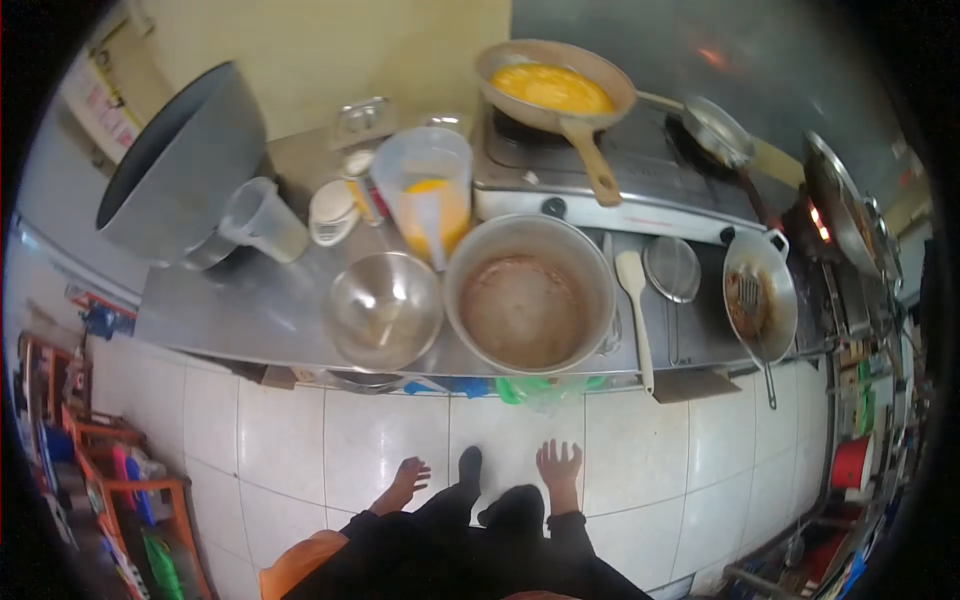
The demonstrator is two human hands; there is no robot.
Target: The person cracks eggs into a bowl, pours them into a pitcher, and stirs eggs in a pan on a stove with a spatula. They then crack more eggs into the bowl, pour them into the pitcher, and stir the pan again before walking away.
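My left hand (407, 482) hangs low over the tiled floor, fingers apart, holding nothing. My right hand (559, 464) is also lowered and spread, with nothing in it. Both are apart from the steel counter (250, 325). On the counter's front stand a steel mixing bowl (384, 311) and a large pot (530, 295) with a brownish inside. Behind them is a clear pitcher (423, 190) of yellow-orange liquid with a pale utensil in it. A frying pan (554, 90) with a yellow layer sits on the stove (640, 170). Beside the pot lies a cream spatula (634, 310).
Right of the spatula are a strainer (672, 270) and a pan (760, 300) with a slotted turner. Flame glows near a wok (838, 200) at far right. A big wok (190, 160), measuring jug (264, 220) and kitchen scale (334, 212) stand left. Orange shelving (140, 485) borders the floor.
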